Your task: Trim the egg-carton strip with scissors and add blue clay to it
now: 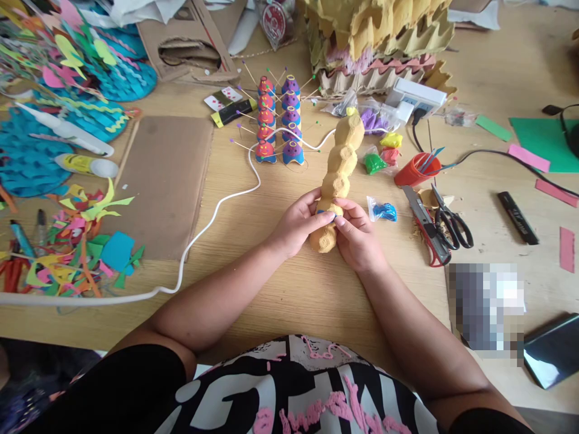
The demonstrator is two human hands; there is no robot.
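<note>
Between my two hands is a yellow egg-carton strip (340,161), a row of several rounded cups running away from me. My left hand (296,224) grips its left side, thumb laid over a cup near the close end. On the right side, my right hand (359,234) holds the same strip with thumb and fingers closed. A small bit of blue, clay-like material shows on the cup between my thumbs. A yellow lump (351,111) sits at the strip's far end. Just right of my right hand lies a small bag of blue clay (383,210).
Two finished-looking carton caterpillars, one red (265,120) and one purple (292,120), stand beyond with pins sticking out. A white cable (217,208) crosses the left side. Scissors (452,218), a utility knife (425,223) and an orange cup (416,170) lie right; paper scraps (75,241) left.
</note>
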